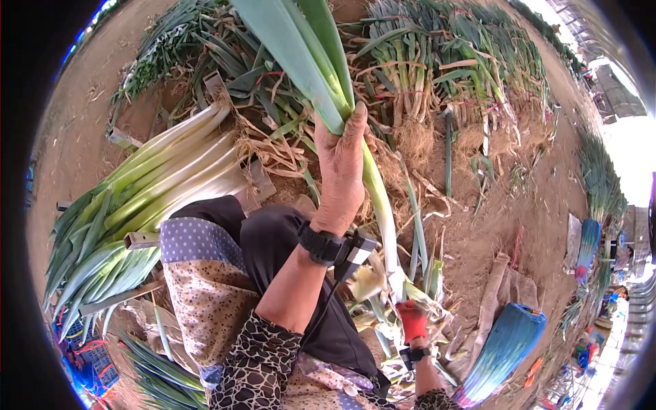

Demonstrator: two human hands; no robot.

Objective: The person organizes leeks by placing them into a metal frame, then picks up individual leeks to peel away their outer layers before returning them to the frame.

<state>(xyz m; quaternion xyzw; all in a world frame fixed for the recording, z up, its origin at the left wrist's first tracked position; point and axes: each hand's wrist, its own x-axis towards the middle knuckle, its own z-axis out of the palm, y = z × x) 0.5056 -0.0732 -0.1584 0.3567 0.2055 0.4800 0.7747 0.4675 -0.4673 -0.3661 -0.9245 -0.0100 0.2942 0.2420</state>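
My bare left hand grips a long green onion where its wide green leaves meet the stalk. The stalk slants down to the right, turning white toward its lower end. There my right hand, in a red glove, is closed at the white end, among pale loose leaves and peelings. Its fingertips are partly hidden. Beside my knees on the left, a row of cleaned green onions lies on a metal-ended rack, white ends pointing up and right.
Unpeeled onion bundles with dry roots lie on the soil ahead. A blue-wrapped bundle is at lower right, beside a brownish cloth. At lower left are loose green leaves and a blue crate.
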